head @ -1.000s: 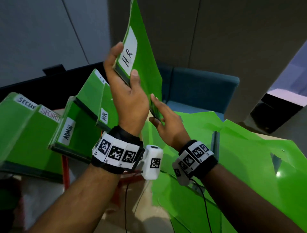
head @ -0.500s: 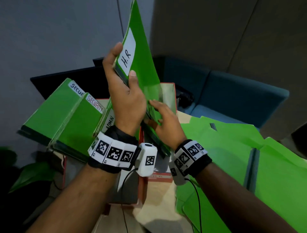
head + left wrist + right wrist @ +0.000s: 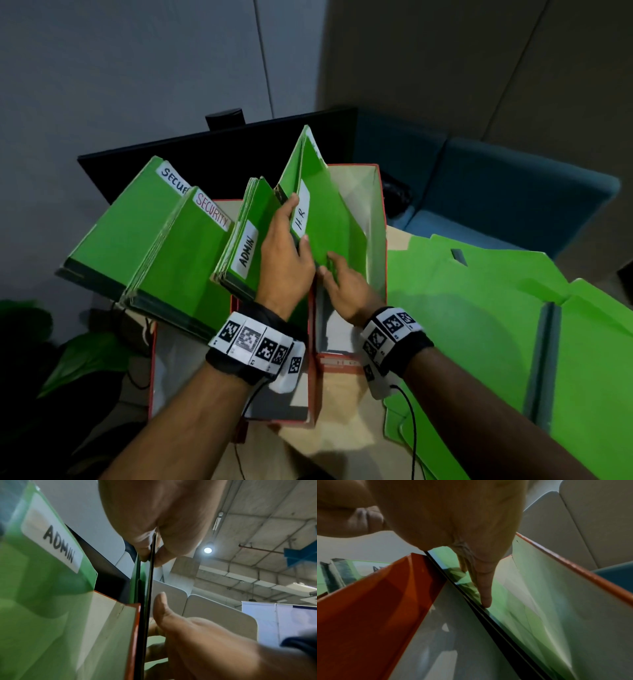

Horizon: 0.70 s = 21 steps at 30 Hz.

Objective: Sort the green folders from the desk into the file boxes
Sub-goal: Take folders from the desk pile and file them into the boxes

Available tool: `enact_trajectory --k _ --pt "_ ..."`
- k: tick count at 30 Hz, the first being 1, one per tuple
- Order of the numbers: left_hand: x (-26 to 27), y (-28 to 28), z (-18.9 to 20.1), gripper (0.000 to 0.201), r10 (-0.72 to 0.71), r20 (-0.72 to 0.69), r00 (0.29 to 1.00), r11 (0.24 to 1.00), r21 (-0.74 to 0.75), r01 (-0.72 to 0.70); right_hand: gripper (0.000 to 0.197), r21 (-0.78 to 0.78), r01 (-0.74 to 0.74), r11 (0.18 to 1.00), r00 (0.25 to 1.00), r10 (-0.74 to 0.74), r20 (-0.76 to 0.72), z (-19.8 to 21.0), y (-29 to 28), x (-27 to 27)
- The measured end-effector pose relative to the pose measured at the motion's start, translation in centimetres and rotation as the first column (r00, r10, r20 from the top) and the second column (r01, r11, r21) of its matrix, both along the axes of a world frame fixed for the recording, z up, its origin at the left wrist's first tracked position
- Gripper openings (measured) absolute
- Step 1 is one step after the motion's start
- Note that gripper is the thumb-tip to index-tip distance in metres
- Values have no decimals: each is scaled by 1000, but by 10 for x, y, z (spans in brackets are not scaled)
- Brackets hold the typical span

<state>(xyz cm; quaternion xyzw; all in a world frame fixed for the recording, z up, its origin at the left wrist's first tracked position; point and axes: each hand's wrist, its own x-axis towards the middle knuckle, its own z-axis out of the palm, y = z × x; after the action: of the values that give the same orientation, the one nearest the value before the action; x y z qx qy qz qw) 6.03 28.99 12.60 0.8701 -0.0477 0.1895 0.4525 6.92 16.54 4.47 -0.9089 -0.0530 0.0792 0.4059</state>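
Nearest, marker-covered wristbands (image 3: 255, 344) are worn on both forearms, a cable trailing from each. The right hand (image 3: 346, 286) is reached into the rightmost file box (image 3: 378, 240), orange outside and pale inside; its fingers are laid straight and close together against the lower green face of the H.R folder (image 3: 323, 212), one fingertip (image 3: 485, 601) seen touching down at the folder's edge, nothing gripped. The left hand (image 3: 284, 260) is clamped on the near edge of the same folder, thumb on the outer side by the white H.R label (image 3: 301, 214), fingers on the other side; in the left wrist view the thin dark edge (image 3: 151, 555) is seen pinched between thumb and fingers. The folder is stood tilted, lower part already inside the rightmost box, against its left wall, top corner sticking up above the rim.

Just left, an ADMIN folder stack (image 3: 239, 246) is leaned in the middle box (image 3: 274, 416). Further left, two SECURITY folder stacks (image 3: 178, 253) are leaned in the leftmost box (image 3: 152, 370). To the right, loose green folders (image 3: 479, 308) are spread flat on the desk (image 3: 339, 404), overlapping.

Behind the boxes a dark monitor (image 3: 212, 150) is seen, and to the far right a blue sofa (image 3: 513, 192).
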Motion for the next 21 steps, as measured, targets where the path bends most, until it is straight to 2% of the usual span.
enact_trajectory --k 6,10,12,14,17,21 --pt "-6 1 -14 72 -106 -100 989 978 171 122 65 -42 69 997 990 -74 -120 -14 0 11" --pt "-8 2 -19 73 -115 44 992 972 210 104 57 -202 66 977 985 -96 -141 -20 -8 24" --pt "-9 -2 -20 73 -131 111 985 973 203 106 47 -241 84 967 990 -109 -91 -15 -15 26" --pt "-10 -13 -18 71 -178 108 978 969 189 156 39 -234 87 968 996 -90 -3 -4 -22 22" --pt "-12 -35 -15 68 -263 106 959 955 169 243 35 -161 65 985 990 -43 137 15 -34 8" --pt "-17 -69 -20 68 -350 89 933 934 105 341 35 -4 108 994 948 -101 302 30 -67 -17"
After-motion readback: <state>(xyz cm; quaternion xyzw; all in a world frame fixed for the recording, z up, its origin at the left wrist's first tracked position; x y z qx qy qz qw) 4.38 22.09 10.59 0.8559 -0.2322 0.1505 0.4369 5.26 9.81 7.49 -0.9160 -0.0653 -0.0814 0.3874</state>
